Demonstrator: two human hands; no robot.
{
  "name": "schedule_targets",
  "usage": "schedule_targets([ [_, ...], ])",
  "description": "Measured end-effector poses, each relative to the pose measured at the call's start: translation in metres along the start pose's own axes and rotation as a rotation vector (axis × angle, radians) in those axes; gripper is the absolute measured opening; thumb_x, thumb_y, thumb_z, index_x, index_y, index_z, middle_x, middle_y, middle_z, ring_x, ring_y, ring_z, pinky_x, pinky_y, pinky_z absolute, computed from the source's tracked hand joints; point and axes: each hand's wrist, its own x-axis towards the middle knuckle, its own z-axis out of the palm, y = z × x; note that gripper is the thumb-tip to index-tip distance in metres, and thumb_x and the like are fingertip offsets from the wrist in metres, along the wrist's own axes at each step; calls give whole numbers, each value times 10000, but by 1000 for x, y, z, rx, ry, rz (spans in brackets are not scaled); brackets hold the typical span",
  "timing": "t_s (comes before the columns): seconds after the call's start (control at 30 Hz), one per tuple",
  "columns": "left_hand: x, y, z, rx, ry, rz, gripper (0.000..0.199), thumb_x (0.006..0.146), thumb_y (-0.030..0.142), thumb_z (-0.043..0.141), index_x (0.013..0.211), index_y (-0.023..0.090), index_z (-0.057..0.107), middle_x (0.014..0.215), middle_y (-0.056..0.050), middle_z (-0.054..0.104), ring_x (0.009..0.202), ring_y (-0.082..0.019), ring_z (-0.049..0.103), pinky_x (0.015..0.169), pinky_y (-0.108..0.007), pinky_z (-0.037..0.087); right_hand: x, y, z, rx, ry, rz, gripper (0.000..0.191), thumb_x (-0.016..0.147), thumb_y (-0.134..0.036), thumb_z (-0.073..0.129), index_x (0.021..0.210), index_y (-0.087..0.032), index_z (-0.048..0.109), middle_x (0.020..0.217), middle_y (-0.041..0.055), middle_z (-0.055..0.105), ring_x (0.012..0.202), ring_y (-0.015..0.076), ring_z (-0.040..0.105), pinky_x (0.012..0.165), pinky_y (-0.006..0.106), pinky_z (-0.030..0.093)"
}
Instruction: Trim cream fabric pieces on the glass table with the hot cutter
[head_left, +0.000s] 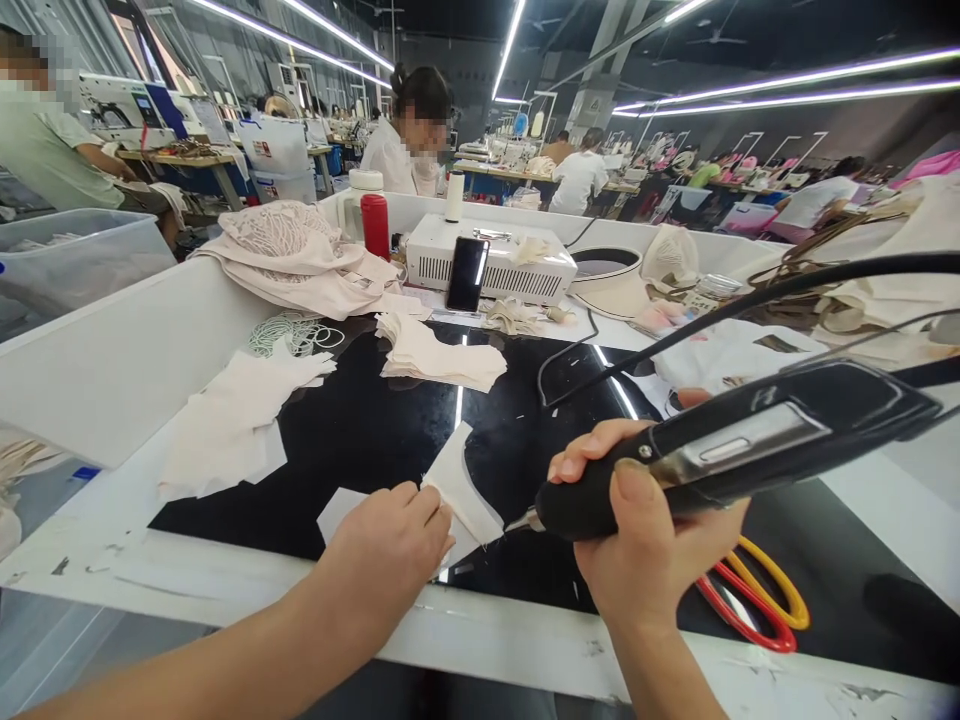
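My left hand is closed on the edge of a small cream fabric piece with a curved side and frayed threads at its lower corner. Beneath that hand lies a white sheet-like piece, partly covered. My right hand is wrapped round a black corded hand tool with a silver inset and a narrow metal tip. The tip points left, right at the fabric's lower right corner; whether it touches is too fine to tell. Red and yellow scissor handles show beside my right wrist, their blades hidden.
Stacks of cut cream fabric lie at left and centre back on a black board. Behind stand a phone, a white vented box and a red bottle. A black cable crosses at right. A person sits opposite.
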Motion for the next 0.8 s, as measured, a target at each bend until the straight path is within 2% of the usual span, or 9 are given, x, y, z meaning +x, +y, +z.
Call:
schedule_targets([
  [0.1, 4, -1, -11, -45, 25, 16, 243, 831, -69, 525, 818, 170, 563, 782, -27, 553, 690, -207, 544, 576, -339, 420, -2, 2, 0, 11, -15, 6, 478, 857, -267, 801, 1276, -295, 574, 802, -58, 700, 560, 141, 634, 566, 334, 570],
  [0.17, 8, 1, -14, -131, 54, 63, 266, 800, -90, 519, 867, 158, 588, 816, -35, 584, 740, -204, 569, 630, -326, 469, -4, 3, 0, 15, -25, 4, 497, 862, -267, 800, 1297, -297, 562, 808, -55, 702, 561, 143, 637, 562, 333, 567],
  [0.33, 21, 11, -1, -261, 204, 260, 149, 946, -14, 559, 961, 115, 633, 893, -59, 632, 838, -196, 610, 757, -315, 535, -5, 4, 1, 4, -37, 14, 535, 867, -261, 800, 1336, -305, 547, 821, -55, 698, 565, 143, 643, 565, 337, 575],
  [0.43, 26, 14, 10, -261, 225, 325, 123, 989, 12, 558, 978, 101, 643, 943, -78, 656, 885, -191, 632, 800, -308, 553, -5, 4, 1, 10, -44, 11, 534, 870, -255, 805, 1337, -302, 550, 812, -55, 699, 565, 142, 642, 556, 330, 571],
  [0.63, 25, 3, 14, -310, 137, 307, 156, 1024, 12, 535, 1094, 100, 643, 1052, -89, 700, 1042, -192, 672, 899, -293, 588, -6, 5, -1, 19, -38, 2, 533, 857, -273, 821, 1318, -299, 555, 811, -44, 710, 561, 153, 647, 541, 334, 572],
  [0.8, 20, -5, 13, -344, 168, 273, 242, 1021, -12, 510, 1219, 67, 624, 1115, -109, 723, 1116, -197, 686, 1003, -304, 589, -6, 5, -2, 17, -40, -11, 525, 854, -287, 826, 1312, -299, 571, 800, -30, 711, 547, 167, 645, 494, 336, 565],
])
